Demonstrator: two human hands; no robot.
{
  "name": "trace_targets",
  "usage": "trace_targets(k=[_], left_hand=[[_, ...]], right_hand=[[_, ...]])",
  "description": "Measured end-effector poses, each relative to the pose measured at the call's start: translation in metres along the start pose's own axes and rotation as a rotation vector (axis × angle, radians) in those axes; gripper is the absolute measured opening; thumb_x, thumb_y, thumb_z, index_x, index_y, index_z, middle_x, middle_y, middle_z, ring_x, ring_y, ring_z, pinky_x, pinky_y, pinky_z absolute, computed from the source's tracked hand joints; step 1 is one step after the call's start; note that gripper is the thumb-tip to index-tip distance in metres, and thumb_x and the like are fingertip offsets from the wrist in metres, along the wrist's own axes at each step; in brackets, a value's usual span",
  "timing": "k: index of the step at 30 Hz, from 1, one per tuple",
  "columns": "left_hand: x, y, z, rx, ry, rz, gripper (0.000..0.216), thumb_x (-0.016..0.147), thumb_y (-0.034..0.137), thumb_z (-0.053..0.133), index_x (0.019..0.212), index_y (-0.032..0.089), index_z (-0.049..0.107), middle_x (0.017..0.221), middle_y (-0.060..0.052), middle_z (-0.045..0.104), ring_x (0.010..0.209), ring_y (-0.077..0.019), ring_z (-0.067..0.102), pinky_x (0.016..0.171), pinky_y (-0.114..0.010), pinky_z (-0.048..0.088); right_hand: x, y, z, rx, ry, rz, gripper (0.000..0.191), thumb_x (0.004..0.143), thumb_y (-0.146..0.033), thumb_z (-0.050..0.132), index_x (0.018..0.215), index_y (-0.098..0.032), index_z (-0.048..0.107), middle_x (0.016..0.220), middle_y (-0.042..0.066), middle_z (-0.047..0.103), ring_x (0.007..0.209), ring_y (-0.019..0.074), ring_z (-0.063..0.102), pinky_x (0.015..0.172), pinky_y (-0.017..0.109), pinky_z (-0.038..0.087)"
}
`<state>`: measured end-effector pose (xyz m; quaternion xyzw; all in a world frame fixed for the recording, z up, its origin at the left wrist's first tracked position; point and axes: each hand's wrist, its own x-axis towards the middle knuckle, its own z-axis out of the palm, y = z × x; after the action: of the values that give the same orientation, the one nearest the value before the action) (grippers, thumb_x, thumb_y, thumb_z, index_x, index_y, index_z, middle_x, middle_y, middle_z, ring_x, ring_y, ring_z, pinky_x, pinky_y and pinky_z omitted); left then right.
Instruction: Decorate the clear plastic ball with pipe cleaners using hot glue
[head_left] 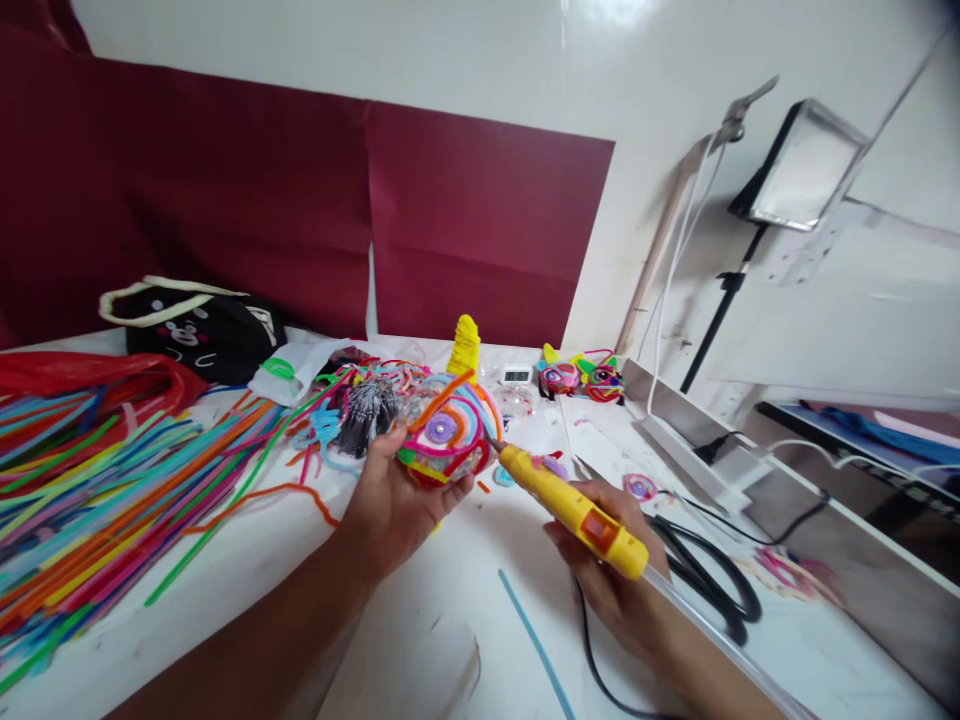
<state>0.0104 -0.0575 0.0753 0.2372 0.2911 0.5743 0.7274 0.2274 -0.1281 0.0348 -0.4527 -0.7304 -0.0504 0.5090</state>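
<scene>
My left hand [397,505] is closed around a round pipe-cleaner craft piece [442,435], raised over the table. Pink, orange, blue and white loops circle its purple eye, and a yellow horn shape [465,345] shows just above it. In my right hand [607,545] is a yellow hot glue gun [574,510] with a clear glue stick running out of its back end. The nozzle points at the craft piece's right edge; whether it touches cannot be made out. Black-handled scissors [709,575] lie beside my right hand, their blades partly hidden.
Many coloured pipe cleaners [142,500] cover the table's left side, in front of a black bag [199,330]. Two finished-looking craft faces [581,375] and a small digital clock [516,375] stand at the back. A blue pipe cleaner [534,640] lies in front; a power strip [694,460] is at right.
</scene>
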Motion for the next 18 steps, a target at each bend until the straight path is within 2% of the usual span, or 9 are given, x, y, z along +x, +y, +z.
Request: trace_targets(k=[5, 9, 18], left_hand=[[-0.0006, -0.0011, -0.0011, -0.02, -0.057, -0.023, 0.042, 0.076, 0.046, 0.065, 0.112, 0.024, 0.063, 0.108, -0.01, 0.072, 0.101, -0.0336, 0.069, 0.07, -0.04, 0.059], [-0.0015, -0.0023, -0.0007, -0.059, -0.029, -0.043, 0.04, 0.076, 0.045, 0.067, 0.109, 0.024, 0.065, 0.105, -0.01, 0.072, 0.097, -0.0319, 0.07, 0.064, -0.035, 0.058], [-0.0024, -0.0027, 0.0015, -0.091, -0.027, -0.045, 0.033, 0.08, 0.044, 0.064, 0.104, 0.022, 0.066, 0.097, -0.008, 0.073, 0.08, -0.0255, 0.071, 0.062, -0.034, 0.058]], right_hand=[[-0.0013, -0.0008, 0.0027, -0.021, 0.015, -0.02, 0.03, 0.092, -0.025, 0.059, 0.12, -0.028, 0.051, 0.097, 0.003, 0.071, 0.07, 0.0171, 0.069, 0.063, 0.027, 0.054], [-0.0014, -0.0026, 0.0032, -0.019, 0.02, -0.021, 0.027, 0.093, -0.023, 0.058, 0.118, -0.028, 0.05, 0.096, 0.003, 0.069, 0.069, 0.0175, 0.069, 0.062, 0.028, 0.054], [0.0017, -0.0073, 0.0024, -0.005, 0.009, -0.02, 0.027, 0.092, -0.021, 0.057, 0.116, -0.031, 0.048, 0.088, 0.002, 0.067, 0.065, 0.0187, 0.067, 0.058, 0.029, 0.053]])
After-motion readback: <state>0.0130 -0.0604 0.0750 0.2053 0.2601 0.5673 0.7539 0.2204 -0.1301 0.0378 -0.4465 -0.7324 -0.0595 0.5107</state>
